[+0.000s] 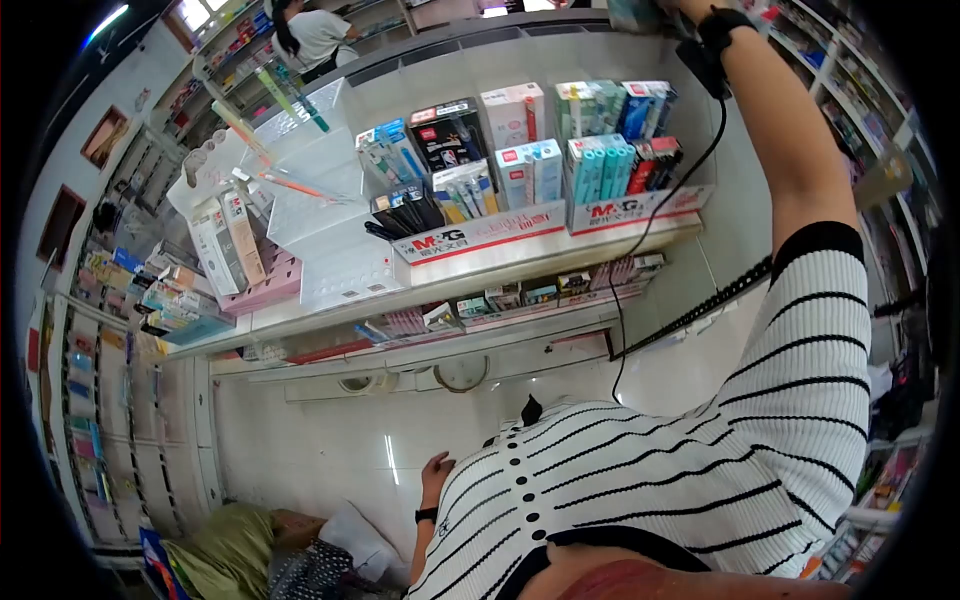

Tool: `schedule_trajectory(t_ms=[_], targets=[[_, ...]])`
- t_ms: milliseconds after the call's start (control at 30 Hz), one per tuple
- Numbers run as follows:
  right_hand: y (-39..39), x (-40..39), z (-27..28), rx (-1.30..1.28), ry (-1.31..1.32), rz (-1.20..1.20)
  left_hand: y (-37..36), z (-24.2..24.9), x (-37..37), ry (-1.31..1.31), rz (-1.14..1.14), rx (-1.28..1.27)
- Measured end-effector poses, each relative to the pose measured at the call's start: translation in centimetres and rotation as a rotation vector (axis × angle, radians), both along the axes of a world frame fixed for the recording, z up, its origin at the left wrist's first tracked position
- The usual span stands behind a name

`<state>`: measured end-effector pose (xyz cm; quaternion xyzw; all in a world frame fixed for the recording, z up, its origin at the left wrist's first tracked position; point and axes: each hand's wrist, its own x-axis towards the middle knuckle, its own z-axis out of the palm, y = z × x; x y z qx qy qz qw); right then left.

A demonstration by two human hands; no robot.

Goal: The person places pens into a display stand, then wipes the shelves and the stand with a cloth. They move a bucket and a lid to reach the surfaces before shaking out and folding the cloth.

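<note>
Both trays along the counter's point(560, 246) front edge, the middle one point(500, 237) and the one by the right corner point(640, 207), read "M&G" in red, with Chinese characters beneath. The smaller print on the boxes point(446, 136) is too blurred to read.

Pen boxes point(528, 172) in 2 trays point(488, 237) on shelf point(430, 283); stepped stand point(338, 252) left of trays.

Shop interior: bright window point(193, 14) and tube light point(107, 27) at eleven o'clock, white wall point(150, 65) at ten, pale glossy floor point(330, 430) at seven, packed shelves point(870, 110) at two.
</note>
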<state>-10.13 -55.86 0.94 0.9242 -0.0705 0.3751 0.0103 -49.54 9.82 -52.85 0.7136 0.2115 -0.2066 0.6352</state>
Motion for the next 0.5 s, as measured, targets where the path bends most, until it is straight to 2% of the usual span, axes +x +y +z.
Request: schedule_trajectory(t_ms=[33,67,233,267,300,367,400,433,500], targets=[[0.5,0.3,-1.0,0.009,0.106,-0.086,1.2,-3.1,-1.9,-0.025,0.002,0.051],[0.4,1.3,-1.6,0.003,0.107,-0.069,2.3,-5.2,-3.9,-0.023,0.019,0.046],[-0.6,6.3,-3.0,-0.298,0.647,0.098,4.4,-11.9,-13.6,0.07,-0.031,0.329],[-0.2,4.5,-1.8,-0.963,0.708,0.29,4.7,-13.1,-15.3,0.082,-0.07,0.402],[1.7,3.1,-1.1,-0.97,0.706,0.298,4.7,-14.0,-16.5,0.094,-0.108,0.465],[6.3,2.0,-0.2,0.46,0.69,-0.029,4.7,-14.9,-18.5,0.116,-0.163,0.556],[6.6,2.7,-0.2,0.596,0.773,-0.024,4.7,-15.2,-19.3,0.125,-0.184,0.592],[7.2,3.1,0.0,0.588,0.776,-0.018,4.7,-15.4,-19.8,0.13,-0.203,0.614],[8.6,3.7,0.2,0.354,0.741,-0.036,5.1,-16.0,-20.3,0.121,-0.246,0.658]])
